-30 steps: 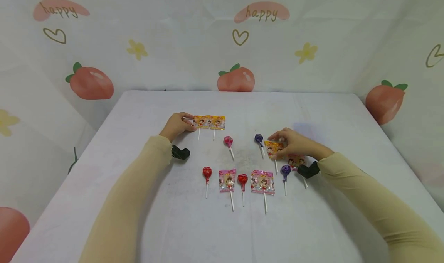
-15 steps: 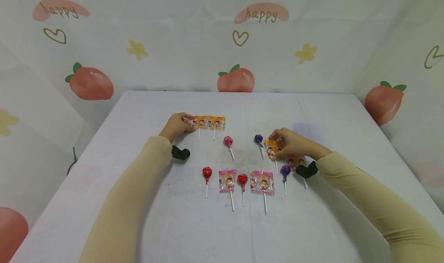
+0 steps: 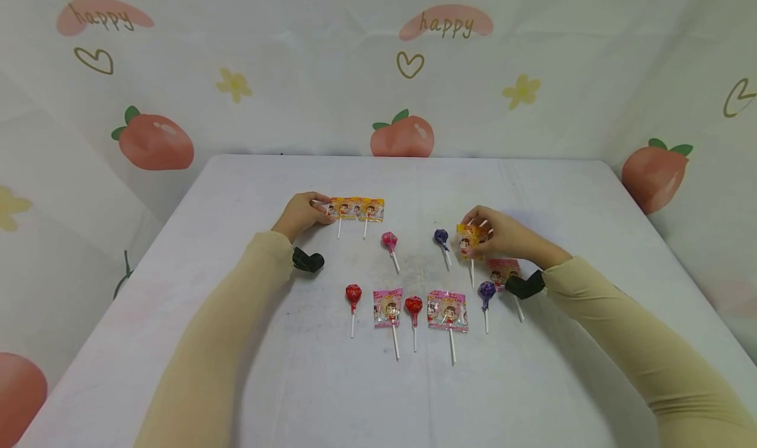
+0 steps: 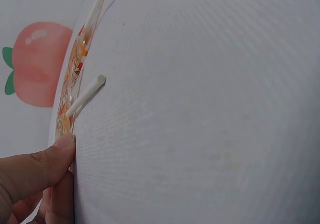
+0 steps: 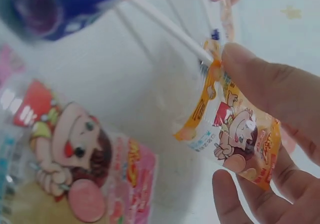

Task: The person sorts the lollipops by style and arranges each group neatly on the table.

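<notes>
1. The right hand (image 3: 503, 236) pinches the wrapper of an orange-wrapped lollipop (image 3: 466, 243) between thumb and fingers; its stick points toward the person.
2. The left hand (image 3: 303, 215) pinches the left edge of the left yellow packet (image 3: 343, 209), which meets or overlaps the right yellow packet (image 3: 371, 209). Both lie at the table's far side.
3. The right grip is on thin, slick film, so the lollipop could slip or twist if the pinch loosens.
4. The far purple lollipop (image 3: 441, 236) lies just beside the held lollipop; a sideways swing could knock it and roll it.
5. The black wrist mount (image 3: 525, 286) sits over the rightmost pink packet (image 3: 501, 270); a low wrist could drag it.
6. A tug from the left hand could skew the 2 yellow packets.
</notes>
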`<state>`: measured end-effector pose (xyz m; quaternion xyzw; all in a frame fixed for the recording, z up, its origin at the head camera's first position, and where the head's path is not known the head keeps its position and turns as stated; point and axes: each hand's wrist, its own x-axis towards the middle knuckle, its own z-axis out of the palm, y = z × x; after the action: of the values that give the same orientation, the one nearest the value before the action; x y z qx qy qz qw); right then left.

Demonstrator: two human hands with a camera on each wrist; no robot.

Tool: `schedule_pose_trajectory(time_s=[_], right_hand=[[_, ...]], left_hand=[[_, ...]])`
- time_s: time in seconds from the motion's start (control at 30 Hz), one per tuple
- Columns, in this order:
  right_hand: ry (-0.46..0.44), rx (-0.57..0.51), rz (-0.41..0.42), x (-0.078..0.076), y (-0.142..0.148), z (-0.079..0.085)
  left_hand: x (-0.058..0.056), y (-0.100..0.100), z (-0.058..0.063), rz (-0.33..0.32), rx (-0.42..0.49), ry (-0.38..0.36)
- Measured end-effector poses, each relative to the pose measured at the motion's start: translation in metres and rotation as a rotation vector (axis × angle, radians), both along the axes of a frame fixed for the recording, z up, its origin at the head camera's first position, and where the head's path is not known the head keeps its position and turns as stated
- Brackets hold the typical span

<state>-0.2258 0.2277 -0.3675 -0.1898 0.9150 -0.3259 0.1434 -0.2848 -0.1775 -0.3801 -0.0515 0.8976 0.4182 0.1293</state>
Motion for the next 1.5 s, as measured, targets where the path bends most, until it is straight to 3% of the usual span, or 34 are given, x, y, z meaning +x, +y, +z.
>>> schedule_pose_trajectory(time_s=[0.63,0.83,1.23,1.5], right_hand=[[0.044,-0.145,-0.108,0.005,0.005,0.010],[0.067,-0.209,-0.153,0.008,0.006,0.022],[0.202,-0.470,-0.252,0.014,-0.011,0.053],[0.201,-0.661,-0.298,0.007,-0.027,0.064]], left_hand=[[-0.001,0.002,0.000,0.023,0.001,-0.020],[-0.001,0.001,0.001,0.012,-0.010,-0.013],[-0.002,-0.001,-0.004,0.015,-0.010,-0.016],[-0.003,-0.001,-0.005,0.011,-0.005,-0.012]])
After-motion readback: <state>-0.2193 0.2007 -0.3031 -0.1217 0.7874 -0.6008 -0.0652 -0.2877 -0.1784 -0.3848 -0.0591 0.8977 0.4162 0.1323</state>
